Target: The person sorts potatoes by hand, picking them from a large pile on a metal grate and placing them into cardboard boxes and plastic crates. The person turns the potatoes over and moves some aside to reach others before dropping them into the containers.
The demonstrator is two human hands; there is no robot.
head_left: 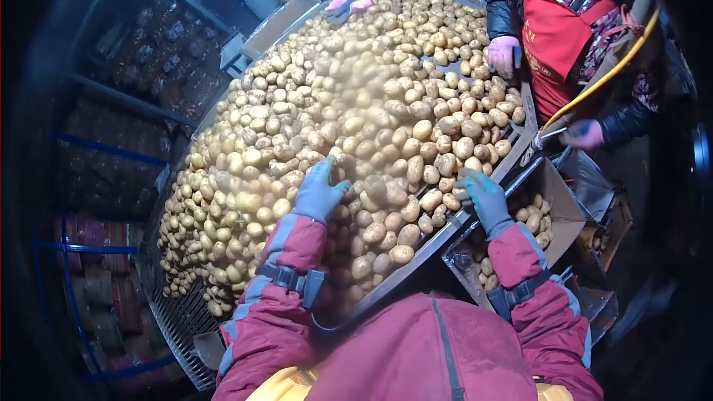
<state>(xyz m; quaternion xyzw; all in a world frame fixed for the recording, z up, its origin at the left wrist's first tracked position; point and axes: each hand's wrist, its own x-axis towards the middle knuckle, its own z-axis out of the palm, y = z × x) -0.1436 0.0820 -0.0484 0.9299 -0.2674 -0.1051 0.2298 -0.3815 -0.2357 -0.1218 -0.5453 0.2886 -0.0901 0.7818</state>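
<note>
A large heap of potatoes (408, 234) covers the sorting table in front of me. My left hand (319, 191), in a blue-green glove, reaches over the middle of the heap. Its fingers point away from me and the thumb stands apart, with potatoes right beside them. Near the table's right edge, my right hand (484, 199), gloved alike, has its fingers spread toward the potatoes by the rim. What lies under that palm is hidden. Below the right forearm stands a carton (568, 212) with potatoes in it.
A metal rim (423, 252) borders the table on my side. Across to the right stands a co-worker in a red apron (557, 33), with pink gloves and a yellow hose (609, 74) close by. Another pink-gloved hand (347, 4) rests at the far edge. Blue-framed racks (104, 247) stand left.
</note>
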